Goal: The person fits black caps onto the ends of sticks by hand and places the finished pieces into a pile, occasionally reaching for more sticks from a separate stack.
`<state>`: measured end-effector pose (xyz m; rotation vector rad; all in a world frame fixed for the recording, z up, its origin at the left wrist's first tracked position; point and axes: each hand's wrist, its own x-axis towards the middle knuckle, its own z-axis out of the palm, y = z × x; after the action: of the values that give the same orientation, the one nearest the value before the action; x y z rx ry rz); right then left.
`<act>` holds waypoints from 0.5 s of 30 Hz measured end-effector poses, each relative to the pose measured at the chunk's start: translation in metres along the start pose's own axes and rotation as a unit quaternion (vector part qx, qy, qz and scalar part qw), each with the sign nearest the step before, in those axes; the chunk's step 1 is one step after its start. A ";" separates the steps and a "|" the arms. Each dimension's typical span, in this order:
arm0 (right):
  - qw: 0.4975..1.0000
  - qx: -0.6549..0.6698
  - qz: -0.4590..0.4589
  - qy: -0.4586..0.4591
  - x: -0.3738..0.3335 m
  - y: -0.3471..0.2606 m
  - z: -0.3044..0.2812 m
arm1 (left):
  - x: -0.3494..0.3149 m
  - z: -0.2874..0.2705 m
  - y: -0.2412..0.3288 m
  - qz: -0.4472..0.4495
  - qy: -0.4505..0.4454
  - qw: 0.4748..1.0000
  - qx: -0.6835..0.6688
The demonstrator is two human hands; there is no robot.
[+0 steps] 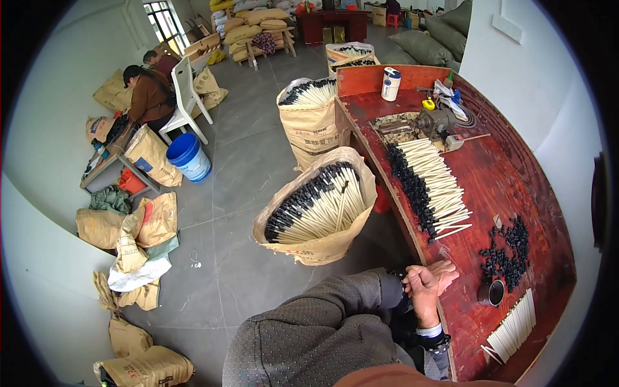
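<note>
My hands cross at the near left edge of the red wooden table. My left hand (446, 272) reaches over the edge, partly covered by the other hand, its visible fingers loosely extended and holding nothing I can see. My right hand (423, 297) is closed at the left wrist, its fingers pinching the dark sleeve cuff (400, 284). Beyond them on the table lies a row of pale sticks with black caps (435, 184). To the right are a pile of loose black caps (509, 255), a dark cup (493, 293) lying tilted, and a row of bare pale sticks (511, 327).
A sack of capped sticks (316, 209) stands left of the table, with another filled sack (313, 122) behind it. A small motorised machine (432, 122) and a white canister (391, 84) are farther along the table. Two people sit at the left near a blue bucket (188, 157).
</note>
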<state>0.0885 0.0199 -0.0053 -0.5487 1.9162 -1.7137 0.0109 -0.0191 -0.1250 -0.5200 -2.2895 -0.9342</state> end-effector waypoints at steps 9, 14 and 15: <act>0.999 -0.039 -0.029 -0.022 0.008 -0.009 -0.015 | -0.005 0.004 0.002 0.012 0.108 0.991 -0.076; 0.988 0.104 -0.063 0.095 0.034 -0.047 -0.038 | -0.004 0.002 -0.007 -0.011 0.166 0.979 -0.115; 0.968 0.175 -0.080 0.162 0.031 -0.047 -0.040 | -0.009 -0.002 -0.005 -0.020 0.165 0.979 -0.118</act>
<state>0.0380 0.0268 0.0411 -0.3067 1.7492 -2.3039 0.0156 -0.0253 -0.1320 -0.3832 -1.9095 -1.2242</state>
